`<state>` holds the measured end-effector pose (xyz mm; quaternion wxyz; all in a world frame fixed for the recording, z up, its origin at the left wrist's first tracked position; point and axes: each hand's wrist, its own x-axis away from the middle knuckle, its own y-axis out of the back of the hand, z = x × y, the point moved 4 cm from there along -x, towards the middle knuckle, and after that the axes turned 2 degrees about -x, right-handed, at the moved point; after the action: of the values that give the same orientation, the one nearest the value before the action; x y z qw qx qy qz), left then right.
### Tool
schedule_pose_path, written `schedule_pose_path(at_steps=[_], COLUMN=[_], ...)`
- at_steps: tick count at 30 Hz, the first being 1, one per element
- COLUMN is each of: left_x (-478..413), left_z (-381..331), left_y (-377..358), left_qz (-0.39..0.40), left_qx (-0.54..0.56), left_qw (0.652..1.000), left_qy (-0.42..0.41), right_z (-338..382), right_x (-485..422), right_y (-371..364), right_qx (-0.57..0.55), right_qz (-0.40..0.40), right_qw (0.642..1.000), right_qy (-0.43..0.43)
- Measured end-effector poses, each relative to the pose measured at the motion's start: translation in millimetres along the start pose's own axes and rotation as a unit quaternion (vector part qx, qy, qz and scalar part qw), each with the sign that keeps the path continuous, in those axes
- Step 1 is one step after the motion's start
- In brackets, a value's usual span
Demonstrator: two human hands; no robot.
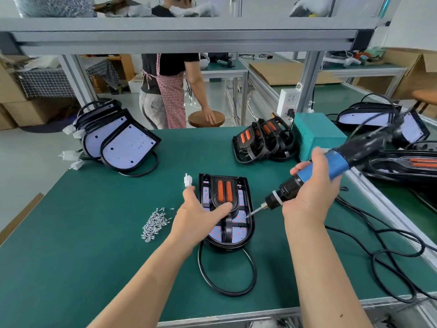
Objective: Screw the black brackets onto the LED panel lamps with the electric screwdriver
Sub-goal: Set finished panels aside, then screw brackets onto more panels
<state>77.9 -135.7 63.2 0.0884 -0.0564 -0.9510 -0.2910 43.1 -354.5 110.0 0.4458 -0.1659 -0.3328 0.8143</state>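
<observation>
An LED panel lamp lies flat in the middle of the green table. A black bracket with two orange strips sits on top of it. My left hand rests on the lamp's left side, thumb pressing on the bracket's lower end. My right hand grips the blue and black electric screwdriver, tilted down to the left. Its bit tip touches the lamp's right side beside the bracket. The lamp's white connector sticks up beyond my left fingertips.
A pile of small silver screws lies left of the lamp. Bare panels stand at the back left, stacked brackets by a teal power box at the back right. More lamps and black cables lie right. A person stands behind.
</observation>
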Motion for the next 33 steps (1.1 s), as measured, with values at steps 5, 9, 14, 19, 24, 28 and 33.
schedule_pose_path(at_steps=[5, 9, 14, 19, 24, 28, 33], left_x=[-10, -9, -8, -12, -13, -12, -9], left_z=[0, -3, -2, 2, 3, 4, 4], left_y=[-3, -8, -9, -11, -12, -12, -13], left_qz=[0.036, 0.038, 0.02, 0.012, 0.013, 0.009, -0.012], left_qx=[0.024, 0.044, 0.062, 0.071, 0.069, 0.062, 0.034], left_qw=[0.999, 0.998, 0.998, 0.997, 0.997, 0.998, 0.999], left_qy=[0.011, 0.005, 0.014, 0.021, 0.02, 0.016, 0.008], right_z=[-5, -12, -19, -21, -24, -26, -27], right_x=[2, 5, 7, 6, 8, 13, 17], right_y=[-23, -31, -33, -34, -38, -38, -42], right_qx=[0.059, 0.067, 0.078, 0.087, 0.089, 0.098, 0.117], right_qz=[0.084, 0.122, 0.151, 0.155, 0.168, 0.193, 0.217], right_qw=[0.994, 0.989, 0.984, 0.983, 0.981, 0.975, 0.967], right_qy=[0.048, 0.047, 0.051, 0.051, 0.048, 0.048, 0.062])
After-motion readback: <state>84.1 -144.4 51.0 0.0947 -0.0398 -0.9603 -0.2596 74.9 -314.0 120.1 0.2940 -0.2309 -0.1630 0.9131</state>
